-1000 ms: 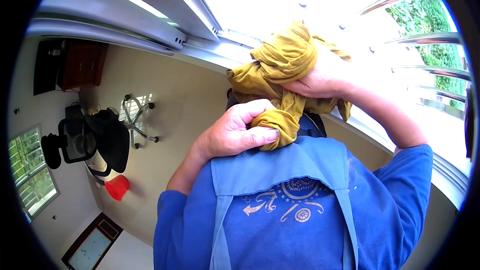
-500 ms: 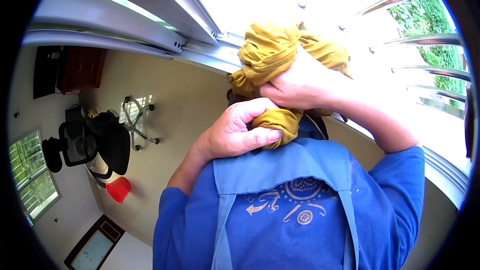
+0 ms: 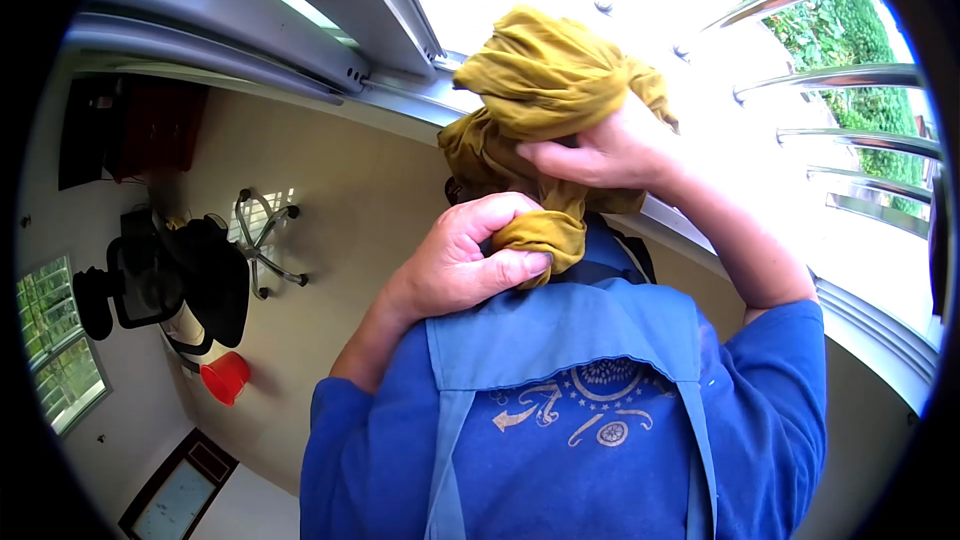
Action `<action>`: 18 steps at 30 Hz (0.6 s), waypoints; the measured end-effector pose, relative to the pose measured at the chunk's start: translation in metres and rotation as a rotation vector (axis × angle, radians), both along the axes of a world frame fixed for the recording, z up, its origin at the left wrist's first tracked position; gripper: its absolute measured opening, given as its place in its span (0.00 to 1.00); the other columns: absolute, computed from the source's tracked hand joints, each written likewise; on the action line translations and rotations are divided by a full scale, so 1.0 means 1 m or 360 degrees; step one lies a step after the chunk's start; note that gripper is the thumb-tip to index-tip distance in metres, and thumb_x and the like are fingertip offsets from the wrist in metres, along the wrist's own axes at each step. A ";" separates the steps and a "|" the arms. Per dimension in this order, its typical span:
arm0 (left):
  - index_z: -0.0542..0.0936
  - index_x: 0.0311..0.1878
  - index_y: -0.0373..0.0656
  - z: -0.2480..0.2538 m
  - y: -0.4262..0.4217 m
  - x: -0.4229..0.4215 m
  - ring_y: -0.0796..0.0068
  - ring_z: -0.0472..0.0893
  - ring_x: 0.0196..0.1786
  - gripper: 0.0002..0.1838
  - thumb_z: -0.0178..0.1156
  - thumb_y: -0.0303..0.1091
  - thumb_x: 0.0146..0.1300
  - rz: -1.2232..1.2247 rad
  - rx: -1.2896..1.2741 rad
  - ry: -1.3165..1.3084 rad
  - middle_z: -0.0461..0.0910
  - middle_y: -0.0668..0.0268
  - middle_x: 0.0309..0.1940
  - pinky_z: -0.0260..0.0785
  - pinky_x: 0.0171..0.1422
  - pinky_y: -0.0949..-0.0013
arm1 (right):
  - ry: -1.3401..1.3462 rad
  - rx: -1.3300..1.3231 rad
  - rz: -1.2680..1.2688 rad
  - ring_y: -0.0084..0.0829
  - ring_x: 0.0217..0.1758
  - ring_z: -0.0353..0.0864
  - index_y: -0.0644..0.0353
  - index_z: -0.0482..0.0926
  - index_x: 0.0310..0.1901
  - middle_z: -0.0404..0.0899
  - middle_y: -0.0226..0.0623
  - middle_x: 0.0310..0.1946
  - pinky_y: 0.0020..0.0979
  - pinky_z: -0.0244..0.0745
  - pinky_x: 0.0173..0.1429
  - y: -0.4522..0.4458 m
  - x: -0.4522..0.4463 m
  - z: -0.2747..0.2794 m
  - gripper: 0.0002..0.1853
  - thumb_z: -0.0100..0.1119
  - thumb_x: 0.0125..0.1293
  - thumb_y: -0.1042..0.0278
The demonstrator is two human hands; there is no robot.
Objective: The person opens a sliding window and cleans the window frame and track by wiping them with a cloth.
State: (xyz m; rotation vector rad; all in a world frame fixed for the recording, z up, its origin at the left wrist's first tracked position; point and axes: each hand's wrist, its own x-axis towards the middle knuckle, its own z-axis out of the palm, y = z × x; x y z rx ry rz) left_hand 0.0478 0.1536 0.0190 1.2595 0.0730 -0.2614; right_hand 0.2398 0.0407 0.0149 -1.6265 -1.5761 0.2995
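A mustard-yellow cloth (image 3: 550, 75) is bunched and twisted in front of my chest, beside the window sill. My left hand (image 3: 465, 255) is closed around its lower end, and a rolled loop of fabric sticks out past the thumb. Higher up and to the right, my right hand (image 3: 610, 148) grips the larger bunch, its thumb pointing left across the folds. Most of the right fingers are hidden behind the fabric. Between the two hands runs a narrow twisted stretch of cloth.
Sliding window frames (image 3: 380, 20) and a metal sill track (image 3: 420, 105) lie above left. Shiny metal bars (image 3: 840, 80) curve outside on the right. Below left are a black office chair (image 3: 200, 275), a red bucket (image 3: 226, 378) and a brown cabinet (image 3: 160, 135).
The upper bunch of cloth has risen and spread over my right hand, which has shifted slightly up. My left hand keeps its grip and has moved a little left.
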 end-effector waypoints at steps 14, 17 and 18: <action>0.76 0.49 0.35 0.003 -0.003 -0.002 0.84 0.74 0.41 0.15 0.62 0.29 0.61 0.0047 0.0007 -0.0018 0.76 0.69 0.39 0.67 0.47 0.77 | -0.0646 -0.0272 0.0092 0.45 0.59 0.69 0.56 0.76 0.53 0.75 0.42 0.51 0.44 0.58 0.67 -0.002 0.009 0.004 0.25 0.56 0.63 0.44; 0.76 0.50 0.35 0.000 -0.003 -0.004 0.84 0.74 0.41 0.15 0.62 0.29 0.61 0.0065 0.0002 -0.0034 0.76 0.69 0.39 0.67 0.47 0.77 | -0.0689 -0.0193 0.0079 0.45 0.58 0.69 0.57 0.76 0.51 0.74 0.42 0.49 0.45 0.58 0.67 0.002 -0.001 0.002 0.23 0.57 0.62 0.47; 0.76 0.50 0.35 -0.001 -0.003 -0.004 0.84 0.74 0.41 0.15 0.62 0.29 0.61 0.0074 -0.0004 -0.0034 0.76 0.69 0.39 0.67 0.47 0.77 | -0.0685 -0.0173 0.0049 0.45 0.58 0.69 0.57 0.76 0.50 0.74 0.42 0.49 0.45 0.58 0.67 0.003 -0.001 0.001 0.23 0.57 0.62 0.47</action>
